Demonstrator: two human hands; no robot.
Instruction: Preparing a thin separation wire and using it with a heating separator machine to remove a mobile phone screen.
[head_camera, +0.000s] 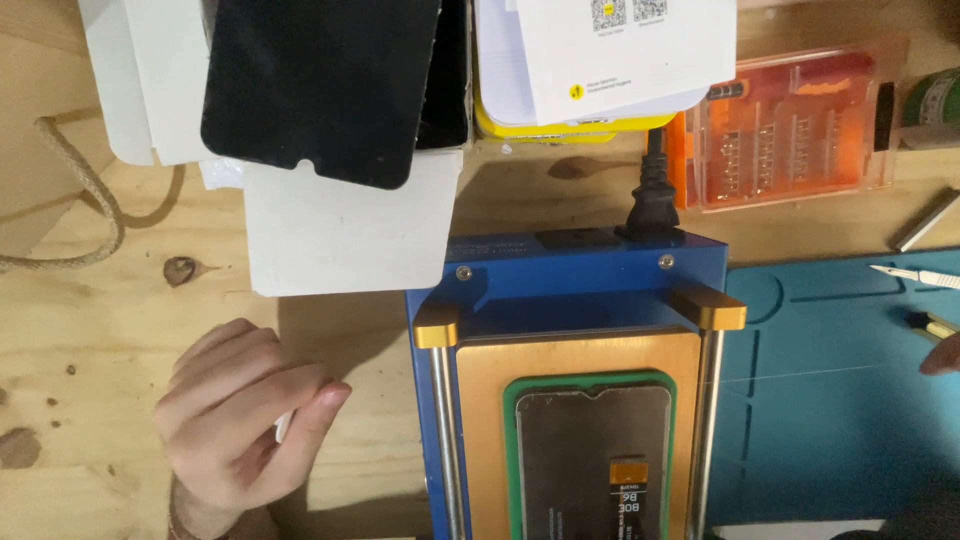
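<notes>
- Knotty wooden table (120, 330); blue metal heater (570, 300) at centre, smooth grey screen (590, 450) on its green pad.
- Left of heater: left hand (235, 420) curled loosely on something small and white.
- Right of heater: teal mat (830, 400); right hand (942, 355) barely visible, grip unclear.

The curled left hand (240, 425) hides most of a small white object (281, 428) in its fingers — what it is cannot be told. Of the right hand (942, 355) only a fingertip enters at the right edge. The blue heating press with gold plate (570, 300) is cut off below, along with the dark phone screen panel (590, 460) lying in its green frame. The black flat phone panel (320, 85) and the white printed paper sheet (625, 50) run off the top edge.
</notes>
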